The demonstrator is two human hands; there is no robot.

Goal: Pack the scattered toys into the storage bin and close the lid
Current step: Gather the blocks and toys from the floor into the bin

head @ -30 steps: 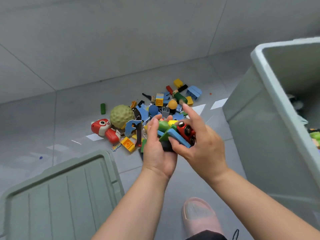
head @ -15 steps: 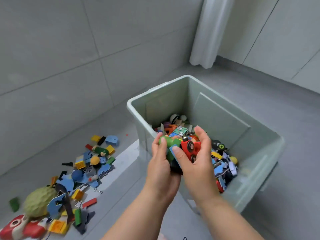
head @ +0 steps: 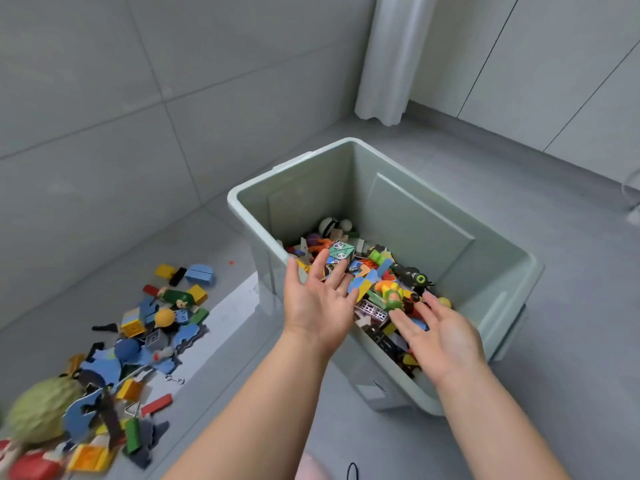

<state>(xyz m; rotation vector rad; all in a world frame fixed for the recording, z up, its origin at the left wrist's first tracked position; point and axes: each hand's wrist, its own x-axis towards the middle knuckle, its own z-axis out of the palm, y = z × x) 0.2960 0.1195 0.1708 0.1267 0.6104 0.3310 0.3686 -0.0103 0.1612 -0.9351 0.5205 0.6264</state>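
Note:
A pale green storage bin stands open on the grey floor, its bottom covered with a heap of mixed toys. My left hand hovers over the bin's near left wall, fingers spread and empty. Over the bin's near edge, my right hand is palm up with straight fingers, also empty. A pile of scattered toys lies on the floor to the left: blue foam pieces, yellow and red blocks, a green spiky ball and a red toy at the bottom left corner. The lid is out of view.
Grey tiled walls rise behind the bin and the pile. A white curtain hangs at the back corner. Open grey floor lies to the right of the bin. A white strip on the floor runs between the pile and the bin.
Both hands carried a handful of toys from the floor pile over the bin, then spread apart and let it drop inside. They now hold nothing.

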